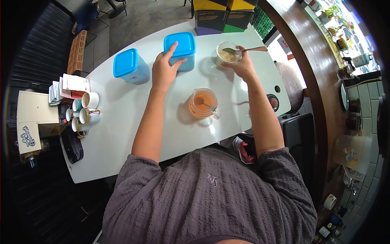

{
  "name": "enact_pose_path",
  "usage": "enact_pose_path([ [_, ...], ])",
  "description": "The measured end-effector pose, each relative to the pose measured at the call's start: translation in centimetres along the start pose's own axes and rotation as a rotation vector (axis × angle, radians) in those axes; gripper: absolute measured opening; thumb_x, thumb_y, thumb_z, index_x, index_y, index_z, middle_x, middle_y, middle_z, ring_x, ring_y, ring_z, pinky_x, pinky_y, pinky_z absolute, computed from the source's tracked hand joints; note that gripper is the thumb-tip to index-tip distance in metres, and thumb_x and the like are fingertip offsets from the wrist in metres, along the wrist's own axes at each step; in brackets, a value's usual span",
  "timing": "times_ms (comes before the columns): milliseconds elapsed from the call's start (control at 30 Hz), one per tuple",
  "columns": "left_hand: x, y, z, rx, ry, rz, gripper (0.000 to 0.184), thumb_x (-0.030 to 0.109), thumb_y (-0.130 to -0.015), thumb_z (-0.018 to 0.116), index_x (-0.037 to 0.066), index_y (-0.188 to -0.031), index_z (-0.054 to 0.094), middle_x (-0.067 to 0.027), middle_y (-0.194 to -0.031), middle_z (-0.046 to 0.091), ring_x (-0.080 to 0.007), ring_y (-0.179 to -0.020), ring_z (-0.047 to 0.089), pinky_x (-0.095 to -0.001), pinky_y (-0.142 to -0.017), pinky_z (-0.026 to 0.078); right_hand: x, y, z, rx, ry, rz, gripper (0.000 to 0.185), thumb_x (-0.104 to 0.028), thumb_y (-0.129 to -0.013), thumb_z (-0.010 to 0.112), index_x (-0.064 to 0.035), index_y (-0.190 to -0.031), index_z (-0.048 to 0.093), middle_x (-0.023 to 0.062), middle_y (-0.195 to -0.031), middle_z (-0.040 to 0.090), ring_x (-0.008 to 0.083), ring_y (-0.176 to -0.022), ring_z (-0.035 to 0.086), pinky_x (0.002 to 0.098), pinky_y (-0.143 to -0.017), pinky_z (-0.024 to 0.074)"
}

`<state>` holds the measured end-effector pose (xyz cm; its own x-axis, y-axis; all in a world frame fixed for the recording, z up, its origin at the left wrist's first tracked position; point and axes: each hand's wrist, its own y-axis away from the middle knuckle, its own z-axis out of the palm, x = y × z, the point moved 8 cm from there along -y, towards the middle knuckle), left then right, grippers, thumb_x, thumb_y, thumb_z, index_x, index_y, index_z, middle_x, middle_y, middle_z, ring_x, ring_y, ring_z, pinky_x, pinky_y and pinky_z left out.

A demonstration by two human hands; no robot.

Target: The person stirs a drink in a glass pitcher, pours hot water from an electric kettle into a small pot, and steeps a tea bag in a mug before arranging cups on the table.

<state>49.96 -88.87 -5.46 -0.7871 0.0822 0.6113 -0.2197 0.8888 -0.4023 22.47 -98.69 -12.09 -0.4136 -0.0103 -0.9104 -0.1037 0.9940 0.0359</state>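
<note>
My left hand [165, 68] is at the near left side of a clear container with a blue lid [180, 44]. Its index finger lies across the lid and its thumb reaches along the front wall; the other fingers are partly hidden. My right hand [242, 67] grips a small clear tub [221, 62] from its right side. Pale, grainy contents show inside, and a metal spoon [256, 49] rests in it with the handle pointing right. Between my forearms stands a glass measuring jug [196, 109] of orange liquid, a spoon leaning in it.
Another blue-lidded container [132, 67] stands to the left. Several mugs [90, 99] are clustered at the table's left edge, near a black tray [72, 144]. Dark boxes [222, 21] stand at the far edge. A round dark object [272, 103] lies by my right forearm.
</note>
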Motion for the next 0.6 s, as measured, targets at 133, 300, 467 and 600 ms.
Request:
enact_pose_path([
  [133, 1.4, -0.4, 1.5, -0.03, -0.003, 0.028, 0.063, 0.027, -0.076, 0.079, 0.025, -0.134, 0.055, -0.008, -0.077, 0.055, -0.0183, -0.065, 0.051, -0.034, -0.066, 0.047, 0.7, -0.5, -1.8, 0.018, 0.07, 0.005, 0.103, -0.021, -0.054, 0.089, 0.001, -0.138, 0.034, 0.0204, -0.129, 0.054, 0.03, -0.118, 0.055, 0.0344, -0.101, 0.0436],
  [300, 2.9, -0.9, 3.1, -0.075, -0.008, 0.033, 0.062, 0.027, -0.077, 0.078, 0.027, -0.134, 0.055, -0.0086, -0.078, 0.055, -0.0187, -0.066, 0.053, -0.0342, -0.068, 0.048, 1.7, -1.5, -3.7, 0.043, 0.123, 0.016, 0.106, -0.021, -0.055, 0.089, 0.0021, -0.14, 0.03, 0.0217, -0.129, 0.053, 0.0305, -0.12, 0.053, 0.0342, -0.101, 0.0435],
  [467, 3.7, -1.2, 4.2, -0.102, -0.01, 0.042, 0.06, 0.027, -0.078, 0.077, 0.027, -0.134, 0.055, -0.009, -0.078, 0.054, -0.0193, -0.067, 0.054, -0.0341, -0.069, 0.049, 2.9, -2.4, -4.7, 0.078, 0.049, 0.012, 0.106, -0.022, -0.056, 0.089, 0.0059, -0.139, 0.029, 0.0221, -0.129, 0.053, 0.0301, -0.12, 0.053, 0.034, -0.1, 0.0436],
  [600, 4.0, -1.1, 4.8, -0.146, 0.019, 0.056, 0.067, 0.027, -0.079, 0.076, 0.028, -0.139, 0.048, -0.0111, -0.087, 0.058, -0.02, -0.072, 0.057, -0.035, -0.073, 0.05, 2.8, -2.3, -5.0, 0.1, 0.08, 0.002, 0.104, -0.021, -0.058, 0.088, 0.0085, -0.138, 0.028, 0.0211, -0.126, 0.055, 0.0284, -0.118, 0.055, 0.0337, -0.099, 0.0442],
])
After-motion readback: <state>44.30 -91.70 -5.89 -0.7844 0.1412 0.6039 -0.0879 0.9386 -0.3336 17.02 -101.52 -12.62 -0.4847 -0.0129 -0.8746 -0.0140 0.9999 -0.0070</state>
